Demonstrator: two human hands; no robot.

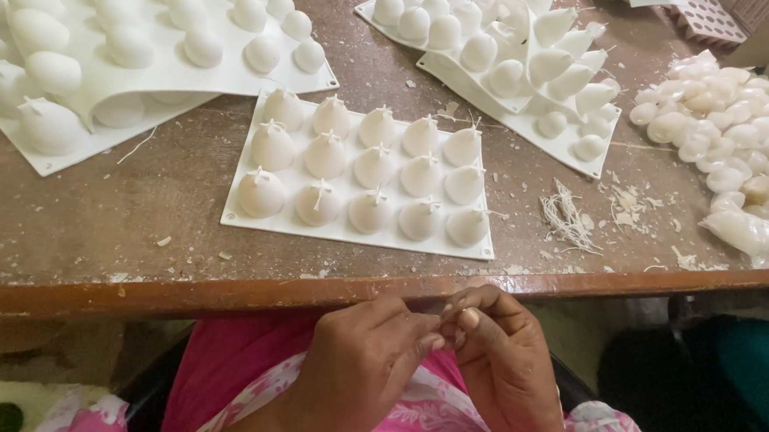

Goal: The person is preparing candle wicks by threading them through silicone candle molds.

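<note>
Both hands are hovering just below the near edge of the worn brown wooden desk (95, 222), over a lap covered in pink flowered cloth (235, 373). The left hand (357, 366) is coming in from the lower left with its back turned up and its fingers curling toward the right, and the right hand (502, 363) is rising from the lower right with its knuckles up and its fingers bending inward to meet them. The fingertips of both hands are pinching together at one spot; something thin and pale seems to be lying between them, but it is too small to make out, so I cannot tell what either hand is grasping. On the desk straight ahead of the hands, close to the near edge, a white flexible mould tray (235, 217) of cone-shaped cups with short white wicks sticking out of their tips is lying flat. A larger white mould tray with rounded egg-shaped cups (4, 144) is sitting toward the far left corner, and two overlapping white mould trays (565, 141) are resting toward the far edge on the right. A small bundle of cut white wick threads (567, 215) is lying near the front edge, and a heap of loose white wax pieces (740, 145) is filling the right edge.
</note>
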